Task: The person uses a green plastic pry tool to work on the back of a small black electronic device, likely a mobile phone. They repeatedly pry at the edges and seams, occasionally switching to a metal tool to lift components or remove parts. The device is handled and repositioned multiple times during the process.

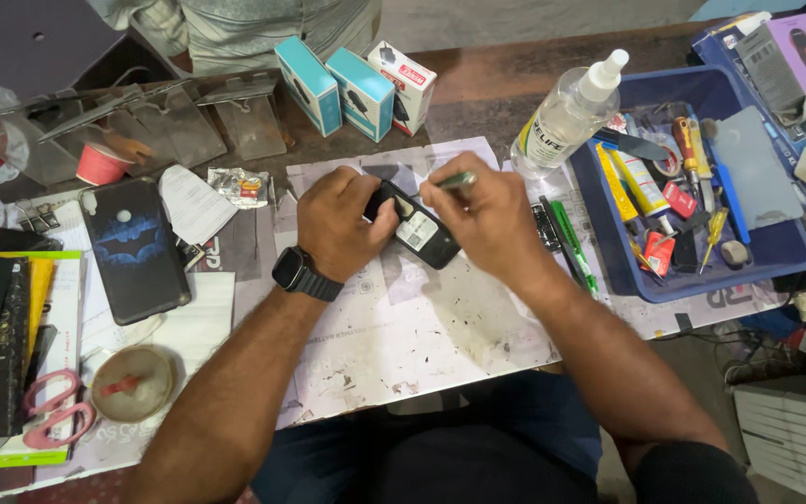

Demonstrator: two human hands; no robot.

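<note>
Head view, workbench covered with a stained paper sheet (422,327).

Left hand (336,222), smartwatch (300,273) on the wrist, fingers closed around the upper end of a small black phone (422,231), thumb pressed on its side. The phone lies back-up and tilted on the sheet at centre, cover off, a white label showing in the open back.

Right hand (482,217), fingers pinched shut on a thin green-handled tool (459,179), likely a screwdriver or pick; its tip is hidden behind the fingers, so contact with the phone cannot be confirmed.

Surroundings: blue tray (776,247) of small tools just right of the right hand; clear spray bottle (566,117) beyond it; dark phone case (132,247) well to the left; pink scissors (53,406) near the left edge; three small boxes (356,84) at the far side.

Judgement on technique: keep the left grip firm so the body cannot rotate; hold the tool upright and steady; light pressure only, as the plastic edge and label area look easy to scar.
</note>
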